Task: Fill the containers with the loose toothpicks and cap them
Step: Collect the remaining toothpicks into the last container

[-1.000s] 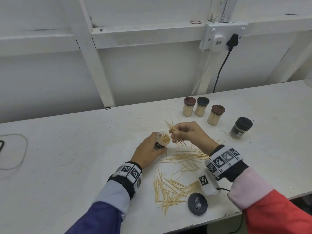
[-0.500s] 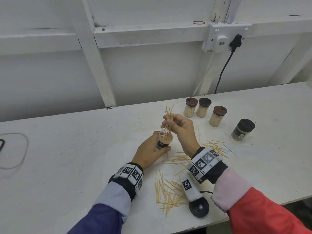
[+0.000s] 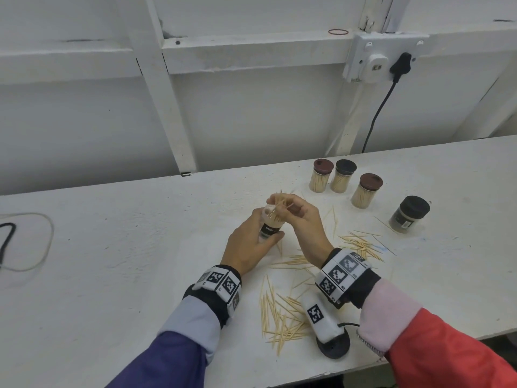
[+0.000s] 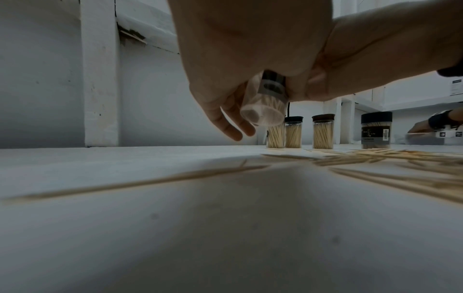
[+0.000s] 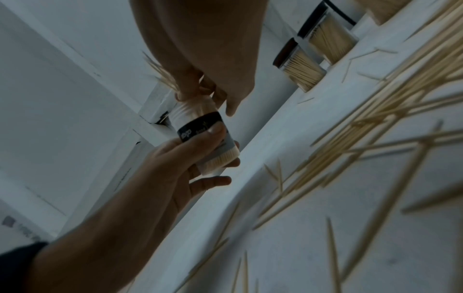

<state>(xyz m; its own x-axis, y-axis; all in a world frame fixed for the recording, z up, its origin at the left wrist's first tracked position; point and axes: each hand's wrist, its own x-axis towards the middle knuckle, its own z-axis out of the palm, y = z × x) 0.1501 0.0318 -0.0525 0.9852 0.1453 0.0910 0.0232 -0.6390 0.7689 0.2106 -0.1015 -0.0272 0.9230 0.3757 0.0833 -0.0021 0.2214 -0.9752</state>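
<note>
My left hand (image 3: 253,245) grips an uncapped clear container (image 3: 269,226) with a black label, tilted and lifted off the table; it also shows in the left wrist view as the container (image 4: 265,103) and in the right wrist view as the container (image 5: 205,136). My right hand (image 3: 291,211) pinches a bunch of toothpicks (image 3: 281,204) whose lower ends sit in the container's mouth. Loose toothpicks (image 3: 282,317) lie scattered on the white table (image 3: 112,247) below and right of the hands. A black cap (image 3: 334,347) lies near the front edge.
Three capped, filled containers (image 3: 342,176) stand at the back right, and a wider black-capped jar (image 3: 409,214) further right. More toothpicks (image 3: 361,243) lie near the jar. A wall socket with a black cable (image 3: 375,116) hangs behind. The table's front edge is close to my forearms.
My right hand carried the bunch from above the pile to the container and has lowered it into the mouth. The left hand has kept hold of the container.
</note>
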